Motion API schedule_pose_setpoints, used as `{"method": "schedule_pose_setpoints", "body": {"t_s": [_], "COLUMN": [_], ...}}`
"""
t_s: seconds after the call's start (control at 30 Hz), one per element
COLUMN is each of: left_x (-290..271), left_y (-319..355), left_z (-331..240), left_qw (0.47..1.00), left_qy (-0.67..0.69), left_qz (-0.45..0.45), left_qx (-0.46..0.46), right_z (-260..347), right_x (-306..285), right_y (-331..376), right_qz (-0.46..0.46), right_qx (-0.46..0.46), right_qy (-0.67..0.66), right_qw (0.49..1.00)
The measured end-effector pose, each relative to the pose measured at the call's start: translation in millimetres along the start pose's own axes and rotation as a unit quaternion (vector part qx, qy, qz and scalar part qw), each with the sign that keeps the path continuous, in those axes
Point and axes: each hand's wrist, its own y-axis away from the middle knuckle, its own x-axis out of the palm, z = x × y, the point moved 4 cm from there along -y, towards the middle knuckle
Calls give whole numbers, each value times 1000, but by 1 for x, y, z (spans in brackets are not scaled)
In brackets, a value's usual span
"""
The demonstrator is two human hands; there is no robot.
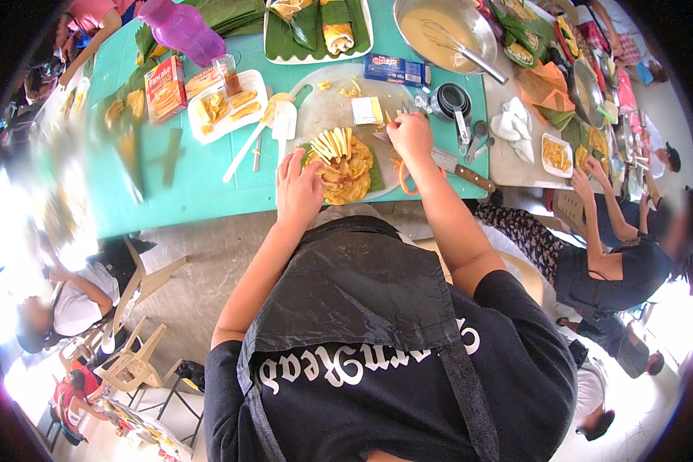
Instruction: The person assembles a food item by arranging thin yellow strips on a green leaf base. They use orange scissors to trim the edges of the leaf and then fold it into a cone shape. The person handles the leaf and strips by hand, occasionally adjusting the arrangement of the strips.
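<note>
A round golden pancake [345,181] lies on a piece of green banana leaf [376,179], on a pale round board. Pale yellow strips [333,145] are laid side by side across its far part. My left hand [299,187] rests at the pancake's left edge, fingers spread and touching it. Over the board's right side, my right hand [410,137] is closed, its fingertips down by a few small yellow strips. Whatever it pinches is too small to make out. Just left of it sits a pale yellow block [367,110] on its wrapper.
A knife [470,175] and orange-handled scissors [405,177] lie right of the board. Measuring cups [450,102] and a batter bowl with a whisk [445,38] stand beyond. Leftward are a white spatula [283,123], a white tray of yellow slices [225,132] and a red box [165,91].
</note>
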Motion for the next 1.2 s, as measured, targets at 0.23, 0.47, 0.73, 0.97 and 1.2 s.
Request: {"method": "schedule_pose_setpoints", "body": {"t_s": [0.23, 0.47, 0.73, 0.97, 1.2], "left_x": [-3, -2, 15, 32, 35], "left_y": [5, 11, 13, 17, 15], "left_z": [6, -4, -4, 4, 4], "left_qw": [999, 990, 957, 941, 935], "left_qy": [-4, -7, -12, -74, -89], "left_qz": [5, 107, 214, 214, 211], "left_qx": [33, 88, 196, 252, 270], "right_z": [14, 65, 75, 76, 71], "right_x": [-24, -8, 28, 31, 36], "right_y": [11, 46, 59, 65, 68], "right_qz": [-37, 58, 100, 68, 59], "right_qx": [25, 40, 143, 117, 132], "right_qy": [-96, -264, -284, -240, -223], "right_qw": [994, 962, 943, 961, 964]}}
